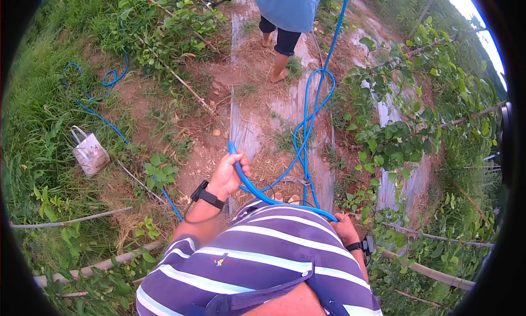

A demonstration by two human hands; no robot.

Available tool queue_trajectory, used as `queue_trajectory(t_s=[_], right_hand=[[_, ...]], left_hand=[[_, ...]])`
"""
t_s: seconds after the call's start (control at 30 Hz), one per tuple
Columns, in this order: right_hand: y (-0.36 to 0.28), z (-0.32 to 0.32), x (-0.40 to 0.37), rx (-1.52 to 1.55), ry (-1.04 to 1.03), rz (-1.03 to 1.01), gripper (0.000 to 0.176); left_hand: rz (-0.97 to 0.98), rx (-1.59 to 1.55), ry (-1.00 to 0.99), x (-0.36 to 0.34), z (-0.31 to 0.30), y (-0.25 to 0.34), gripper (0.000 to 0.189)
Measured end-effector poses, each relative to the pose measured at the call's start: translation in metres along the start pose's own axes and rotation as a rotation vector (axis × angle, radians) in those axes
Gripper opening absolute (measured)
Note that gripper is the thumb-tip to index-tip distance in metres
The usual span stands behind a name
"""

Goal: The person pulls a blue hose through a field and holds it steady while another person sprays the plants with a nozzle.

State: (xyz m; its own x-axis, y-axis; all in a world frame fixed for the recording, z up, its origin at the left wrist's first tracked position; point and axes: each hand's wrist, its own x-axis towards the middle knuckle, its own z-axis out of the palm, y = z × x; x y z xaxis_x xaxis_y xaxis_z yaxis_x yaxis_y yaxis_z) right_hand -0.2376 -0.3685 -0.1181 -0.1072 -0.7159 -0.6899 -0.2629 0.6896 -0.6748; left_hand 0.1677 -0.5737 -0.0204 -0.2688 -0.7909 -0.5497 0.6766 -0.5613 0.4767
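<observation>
A blue hose [257, 192] runs across the front of my striped shirt. My left hand [227, 176] is closed around it near its upper left end, which points up and forward. At the right side of my waist, my right hand [345, 228] grips the same hose, its fingers partly hidden by the shirt and the hose. Beyond my hands, crossing loops of blue hose [310, 116] lie on the ground and lead up toward the top of the view. Each wrist wears a dark strap with a small device.
Ahead, a barefoot person [287, 9] in a blue top stands on the plastic-covered row [246, 127]. A white bag [91, 153] sits in grass at the left, near more blue hose [112, 131]. Leafy plants [400, 135] and poles line both sides.
</observation>
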Motion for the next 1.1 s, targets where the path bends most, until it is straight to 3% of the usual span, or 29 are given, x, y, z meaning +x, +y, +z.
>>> queue_trajectory(t_s=[0.1,0.2,0.3,0.47,0.57,0.73,1.0,1.1], right_hand=[[-0.015,0.005,-0.010,-0.146,-0.004,-0.106,0.021],[-0.026,0.008,-0.013,-0.114,-0.016,-0.056,0.022],[-0.042,0.009,-0.022,-0.071,0.024,-0.112,0.017],[-0.056,0.003,-0.032,0.056,0.071,-0.170,0.010],[-0.055,0.002,-0.031,-0.020,0.157,-0.204,0.012],[-0.009,-0.008,0.002,-0.174,0.411,-0.280,0.018],[0.103,-0.034,0.050,-0.094,0.460,-0.079,0.018],[0.143,-0.036,0.071,-0.059,0.450,-0.030,0.024]], left_hand=[[0.004,0.052,-0.010,0.009,0.005,0.011,0.009],[0.020,0.104,-0.055,0.011,0.037,0.029,0.010],[0.044,0.122,-0.196,-0.012,0.093,0.049,0.012],[0.146,0.201,-0.696,-0.055,0.163,0.074,0.020],[0.141,0.169,-0.752,-0.056,0.179,0.083,0.021],[0.158,0.185,-0.710,-0.038,0.208,0.078,0.021],[0.100,0.369,-0.754,-0.017,0.286,0.062,0.028],[0.101,0.428,-0.854,-0.013,0.317,0.062,0.029]])
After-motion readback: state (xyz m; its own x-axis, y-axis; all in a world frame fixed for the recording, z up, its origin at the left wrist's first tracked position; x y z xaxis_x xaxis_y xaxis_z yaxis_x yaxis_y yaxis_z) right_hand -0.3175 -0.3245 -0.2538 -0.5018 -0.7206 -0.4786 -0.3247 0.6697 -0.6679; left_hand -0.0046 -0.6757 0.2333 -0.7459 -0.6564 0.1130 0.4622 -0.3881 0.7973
